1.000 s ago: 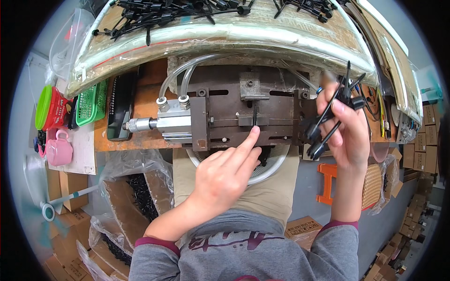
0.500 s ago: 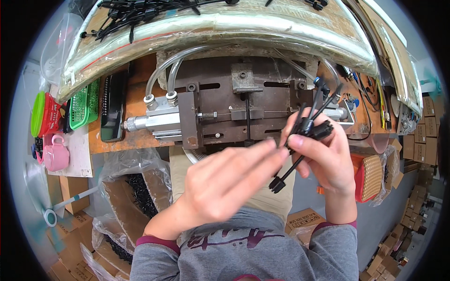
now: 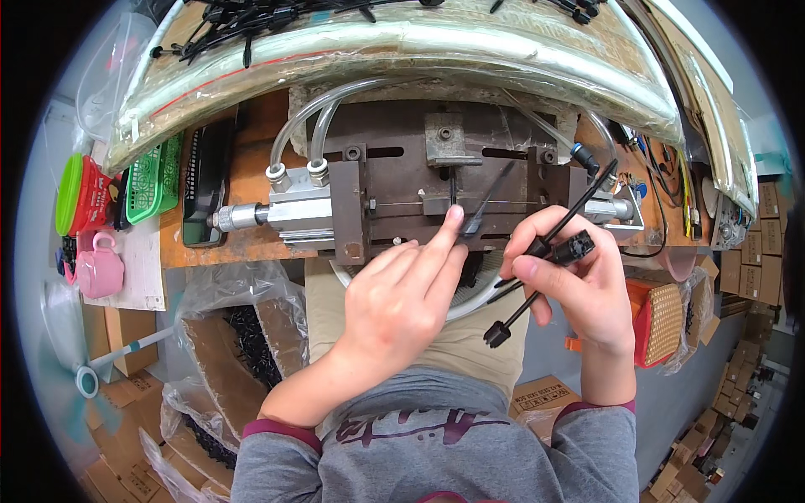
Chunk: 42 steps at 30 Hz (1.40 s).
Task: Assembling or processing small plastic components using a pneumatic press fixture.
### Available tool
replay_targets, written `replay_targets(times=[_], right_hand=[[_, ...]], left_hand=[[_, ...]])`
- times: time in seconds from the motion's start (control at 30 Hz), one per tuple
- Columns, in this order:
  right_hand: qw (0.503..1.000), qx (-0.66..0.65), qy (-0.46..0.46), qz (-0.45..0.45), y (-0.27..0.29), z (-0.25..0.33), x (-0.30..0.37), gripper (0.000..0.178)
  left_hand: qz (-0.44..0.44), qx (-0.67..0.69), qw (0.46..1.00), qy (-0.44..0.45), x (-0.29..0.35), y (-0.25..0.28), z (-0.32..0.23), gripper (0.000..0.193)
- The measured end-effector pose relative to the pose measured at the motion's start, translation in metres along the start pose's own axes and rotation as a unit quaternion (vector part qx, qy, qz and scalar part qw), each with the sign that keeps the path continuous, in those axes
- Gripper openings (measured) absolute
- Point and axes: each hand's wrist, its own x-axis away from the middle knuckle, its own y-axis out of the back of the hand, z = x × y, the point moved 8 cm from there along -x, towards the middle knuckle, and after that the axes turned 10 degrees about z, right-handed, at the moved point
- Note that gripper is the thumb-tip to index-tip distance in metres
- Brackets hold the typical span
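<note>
My right hand (image 3: 579,289) grips a few thin black plastic rods (image 3: 513,320) with toothed knob ends between thumb and fingers, right of the clamping fixture. My left hand (image 3: 402,293) is in front of the fixture's middle. At its fingertips is another black plastic rod (image 3: 480,220), blurred and slanting up to the right; the thumb is hidden. The left index finger reaches to the lower end of a dark rod standing in the small centre block (image 3: 437,205). The brown metal fixture (image 3: 394,180) has a silver air cylinder (image 3: 298,215) on its left and a thin wire stretched across.
A plastic-wrapped shelf (image 3: 402,42) with a heap of black rods (image 3: 251,18) overhangs the bench behind. Clear hoses (image 3: 293,126) arch over the fixture. Green baskets (image 3: 153,189) and a pink cup (image 3: 102,270) stand left. Open cartons (image 3: 222,352) of black parts lie below left.
My left hand has moved left, away from the right hand, to the fixture's middle with one black rod at its fingertips. My right hand still holds the others in nearly the same place.
</note>
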Motion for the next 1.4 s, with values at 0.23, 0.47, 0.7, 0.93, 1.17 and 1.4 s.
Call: replay_targets(times=[0.23,0.47,0.7,0.93,1.17,1.4], right_hand=[[0.997,0.047,0.014,-0.067,0.001,-0.001,0.003,0.012],[0.986,-0.011,0.083,-0.145,0.019,-0.01,0.024,0.013],[0.987,-0.007,0.104,-0.121,0.015,-0.011,0.022,0.014],[0.99,-0.077,0.113,-0.028,-0.02,0.004,-0.013,0.015],[0.957,-0.043,0.225,-0.177,0.031,0.02,0.0,0.02],[0.983,0.019,0.152,-0.105,0.016,0.006,0.01,0.029]], left_hand=[[0.03,0.004,0.999,0.028,-0.003,-0.003,0.003,0.028],[0.029,0.002,1.0,0.005,-0.001,0.001,0.003,0.027],[0.138,0.206,0.969,0.0,0.015,0.02,0.004,0.047],[-0.02,0.236,0.97,-0.055,0.004,0.039,-0.007,0.035],[0.012,0.272,0.962,0.006,0.011,0.044,0.003,0.036],[0.024,0.054,0.998,0.031,0.013,0.001,0.003,0.028]])
